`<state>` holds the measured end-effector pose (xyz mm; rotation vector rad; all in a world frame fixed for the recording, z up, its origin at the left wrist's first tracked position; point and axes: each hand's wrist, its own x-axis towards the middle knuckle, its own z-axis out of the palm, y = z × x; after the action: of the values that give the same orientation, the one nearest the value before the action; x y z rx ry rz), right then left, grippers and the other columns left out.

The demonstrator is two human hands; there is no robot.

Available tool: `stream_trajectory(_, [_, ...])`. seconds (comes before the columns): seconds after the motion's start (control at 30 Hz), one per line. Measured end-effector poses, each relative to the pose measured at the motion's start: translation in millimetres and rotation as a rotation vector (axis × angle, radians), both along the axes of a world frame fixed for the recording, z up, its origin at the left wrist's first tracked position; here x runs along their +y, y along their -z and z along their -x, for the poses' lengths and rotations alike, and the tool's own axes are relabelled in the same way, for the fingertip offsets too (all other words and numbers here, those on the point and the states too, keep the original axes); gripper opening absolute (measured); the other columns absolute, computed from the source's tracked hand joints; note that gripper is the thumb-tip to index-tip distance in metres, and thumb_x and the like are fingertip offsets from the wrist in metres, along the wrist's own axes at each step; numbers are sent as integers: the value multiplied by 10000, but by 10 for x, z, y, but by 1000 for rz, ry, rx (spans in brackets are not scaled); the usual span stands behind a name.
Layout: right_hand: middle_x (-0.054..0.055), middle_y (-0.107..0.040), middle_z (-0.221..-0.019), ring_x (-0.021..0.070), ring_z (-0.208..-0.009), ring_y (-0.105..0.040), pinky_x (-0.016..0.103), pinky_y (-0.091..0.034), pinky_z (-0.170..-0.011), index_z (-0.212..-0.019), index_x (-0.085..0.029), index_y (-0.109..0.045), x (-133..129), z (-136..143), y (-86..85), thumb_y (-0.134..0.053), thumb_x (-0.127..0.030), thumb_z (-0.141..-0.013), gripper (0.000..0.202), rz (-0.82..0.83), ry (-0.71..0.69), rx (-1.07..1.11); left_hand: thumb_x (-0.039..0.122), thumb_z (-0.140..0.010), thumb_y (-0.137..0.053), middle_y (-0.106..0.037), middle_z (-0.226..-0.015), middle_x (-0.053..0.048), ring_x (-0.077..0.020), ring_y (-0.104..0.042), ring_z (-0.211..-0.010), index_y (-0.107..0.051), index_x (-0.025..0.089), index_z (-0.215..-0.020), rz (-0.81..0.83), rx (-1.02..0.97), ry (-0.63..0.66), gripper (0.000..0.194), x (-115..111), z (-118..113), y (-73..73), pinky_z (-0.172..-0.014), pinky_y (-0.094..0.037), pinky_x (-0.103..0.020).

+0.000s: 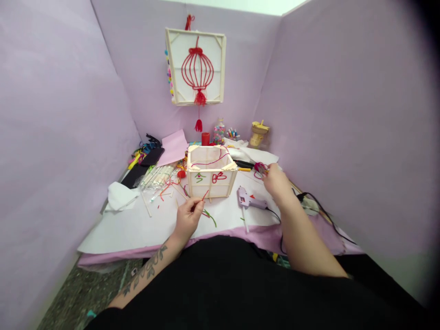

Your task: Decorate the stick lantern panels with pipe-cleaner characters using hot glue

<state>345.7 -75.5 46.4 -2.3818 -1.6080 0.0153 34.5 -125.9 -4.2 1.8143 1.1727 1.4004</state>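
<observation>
My left hand (188,216) pinches a short red strip (205,195) just in front of a small open-topped paper lantern box (211,171) with wooden stick edges. Red and green shapes are stuck on the box's front face, and a red cord lies across its top. My right hand (275,179) reaches to the right of the box and holds small scissors (260,168) with pink handles. A purple glue gun (248,198) lies on the white sheet between my hands, its black cord trailing right.
A finished lantern panel (196,67) with a red lantern design hangs on the back wall. Sticks in plastic (155,178), pink paper (173,146), a red cup (205,138), a bead jar (219,133) and a wooden tape holder (258,134) crowd the back. Purple walls close in on three sides.
</observation>
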Motion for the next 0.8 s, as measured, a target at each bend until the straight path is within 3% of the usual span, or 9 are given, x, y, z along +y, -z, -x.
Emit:
stream_trajectory(0.1, [110, -692, -943, 248, -876, -653, 349, -484, -758, -1037, -174, -611, -281, 73, -179, -545, -363, -878, 256, -565, -86, 288, 316, -879, -557, -600, -764, -5, -129, -562, -714, -663, 186, -820, -118, 28, -16, 178, -13, -4, -33, -670, -448, -242])
stream_trajectory(0.17, [68, -677, -839, 190, -694, -631, 302, -481, -616, -953, -195, -584, -452, 210, -229, -507, -475, -887, 298, -731, -176, 642, 310, -877, -571, -576, -843, -20, -131, -556, -762, -676, 194, -838, -185, 52, -62, 161, -20, -6, -112, -681, -451, -242])
stream_trajectory(0.23, [46, -662, -794, 139, -565, -574, 257, -439, -521, -939, -215, -506, -598, 412, -203, -435, -541, -915, 335, -715, -317, 942, 307, -874, -578, -562, -914, -35, -136, -553, -806, -684, 198, -856, -196, 83, -93, 153, -25, -13, -232, -679, -450, -239])
stream_trajectory(0.3, [18, -653, -798, 105, -470, -492, 232, -378, -454, -968, -243, -441, -726, 639, -116, -413, -567, -925, 328, -588, -480, 1106, 309, -878, -572, -580, -885, -32, -135, -557, -782, -680, 194, -841, -155, 108, -64, 161, -32, -28, -372, -655, -443, -234])
stream_trajectory(0.37, [5, -634, -769, 96, -434, -410, 235, -322, -432, -1000, -245, -443, -836, 841, -5, -418, -548, -939, 310, -468, -597, 1136, 311, -888, -557, -600, -766, -8, -123, -542, -681, -667, 191, -812, -84, 118, -1, 179, -52, -55, -502, -620, -431, -230])
stream_trajectory(0.47, [11, -574, -717, 151, -593, -496, 284, -399, -570, -1054, -213, -553, -953, 1027, 113, -397, -532, -955, 369, -352, -713, 997, 312, -885, -564, -613, -706, 5, -111, -522, -614, -662, 184, -799, -28, 110, 27, 183, -123, -105, -636, -594, -418, -225])
stream_trajectory(0.63, [46, -614, -815, 191, -747, -548, 317, -424, -709, -969, -202, -626, -1035, 1081, 121, -350, -537, -959, 434, -267, -763, 951, 314, -897, -555, -602, -697, 4, -111, -536, -633, -670, 181, -814, -70, 105, 67, 194, -262, -166, -707, -600, -417, -223])
stream_trajectory(0.8, [41, -630, -785, 194, -774, -561, 296, -432, -702, -842, -198, -611, -1049, 1095, 114, -428, -491, -922, 354, -215, -724, 1035, 298, -907, -543, -628, -732, -13, -114, -546, -654, -665, 181, -810, -143, 155, 150, 195, -285, -199, -684, -614, -429, -225])
